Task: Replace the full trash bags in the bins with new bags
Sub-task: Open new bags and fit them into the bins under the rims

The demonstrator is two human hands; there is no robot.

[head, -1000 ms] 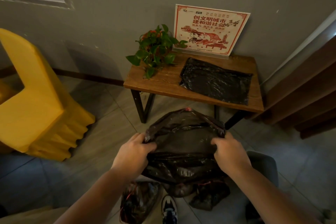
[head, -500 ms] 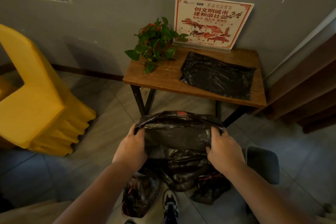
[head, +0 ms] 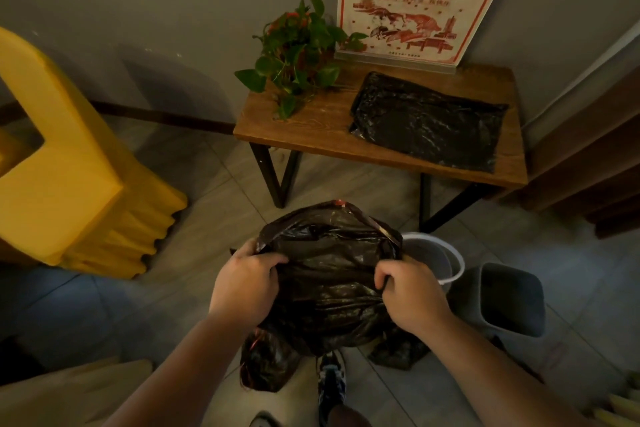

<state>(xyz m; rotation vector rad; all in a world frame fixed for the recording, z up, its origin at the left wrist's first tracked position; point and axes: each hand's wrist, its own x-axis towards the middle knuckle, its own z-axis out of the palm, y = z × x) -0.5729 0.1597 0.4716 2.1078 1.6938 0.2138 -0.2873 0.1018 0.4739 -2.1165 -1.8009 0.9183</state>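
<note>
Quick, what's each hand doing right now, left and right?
Left hand: closed, gripping the left edge of the black trash bag.
Right hand: closed, gripping the bag's right edge.

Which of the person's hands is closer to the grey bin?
Right. The right hand grips the bag to the left of the grey bin; the left hand grips its far side.

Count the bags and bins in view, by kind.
Bags held: 1, black bag gripped by left hand and right hand
Bags on table: 1, flat bag
Bags on floor: 2, left floor bag, right floor bag
Bins: 2, white round bin, grey square bin
Total: 6
</note>
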